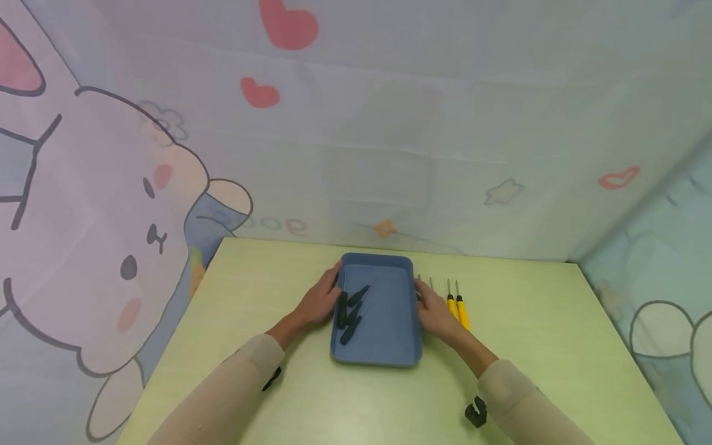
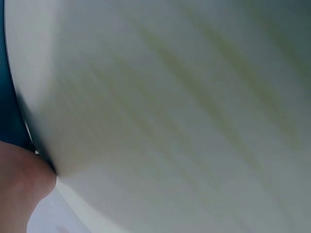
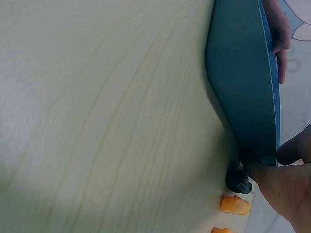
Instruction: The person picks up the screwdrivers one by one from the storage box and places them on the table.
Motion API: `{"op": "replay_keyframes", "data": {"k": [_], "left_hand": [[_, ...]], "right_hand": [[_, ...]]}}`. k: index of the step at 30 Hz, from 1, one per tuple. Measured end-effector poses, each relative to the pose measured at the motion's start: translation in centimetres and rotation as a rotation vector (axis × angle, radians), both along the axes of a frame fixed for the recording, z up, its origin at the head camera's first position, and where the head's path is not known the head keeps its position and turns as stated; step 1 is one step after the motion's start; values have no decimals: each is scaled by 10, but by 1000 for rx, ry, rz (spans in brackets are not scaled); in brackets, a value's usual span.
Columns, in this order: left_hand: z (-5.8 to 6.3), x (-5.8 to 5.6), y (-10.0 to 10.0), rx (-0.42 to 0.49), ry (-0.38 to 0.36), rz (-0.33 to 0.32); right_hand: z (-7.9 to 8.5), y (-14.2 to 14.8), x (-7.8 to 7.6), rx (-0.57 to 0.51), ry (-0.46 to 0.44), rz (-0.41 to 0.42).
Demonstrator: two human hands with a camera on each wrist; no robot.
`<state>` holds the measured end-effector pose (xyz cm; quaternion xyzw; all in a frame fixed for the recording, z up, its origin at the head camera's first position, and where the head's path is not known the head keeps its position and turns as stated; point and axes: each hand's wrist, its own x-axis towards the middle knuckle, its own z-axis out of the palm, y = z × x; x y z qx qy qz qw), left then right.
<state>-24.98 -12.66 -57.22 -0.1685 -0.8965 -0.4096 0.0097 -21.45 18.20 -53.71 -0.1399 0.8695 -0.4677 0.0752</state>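
A blue rectangular tray (image 1: 392,315) lies on the table, its side wall (image 3: 243,73) filling the upper right of the right wrist view. Several black-handled screwdrivers (image 1: 350,330) with thin shafts lie inside along its left side. My left hand (image 1: 321,300) grips the tray's left edge; only part of that hand (image 2: 23,187) shows in the left wrist view. On the opposite edge my right hand (image 1: 436,311) pinches the wall between thumb and fingers. Just right of it lie two yellow-handled screwdrivers (image 1: 461,312). Thin shafts (image 1: 431,283) poke out beyond the right hand, which hides their handles.
The pale yellow-green wood-grain table (image 1: 545,346) extends to both sides and in front of the tray. Close behind the tray hangs a printed cloth backdrop (image 1: 378,154). A black handle end (image 3: 238,181) and orange-yellow handle ends (image 3: 235,204) sit below the right hand.
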Motion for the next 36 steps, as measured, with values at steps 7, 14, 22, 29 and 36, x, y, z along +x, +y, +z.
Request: {"op": "replay_keyframes", "data": {"k": [7,14,22,29,36], "left_hand": [[1,4,1,-3,-21,-3],[0,5,1,-4,-16,-16],[0,1,0,3,4,-19],[2,3,-1,3,-12,-21],[7,2,-2,20,4,-41]], "right_hand": [[-2,2,5,-17,-23,11],[-6,4,7,-27,6,22],[-3,3,2,14,52,6],[-4,3,1,1,12,-5],[-3,2,-1,20,47,-11]]}}
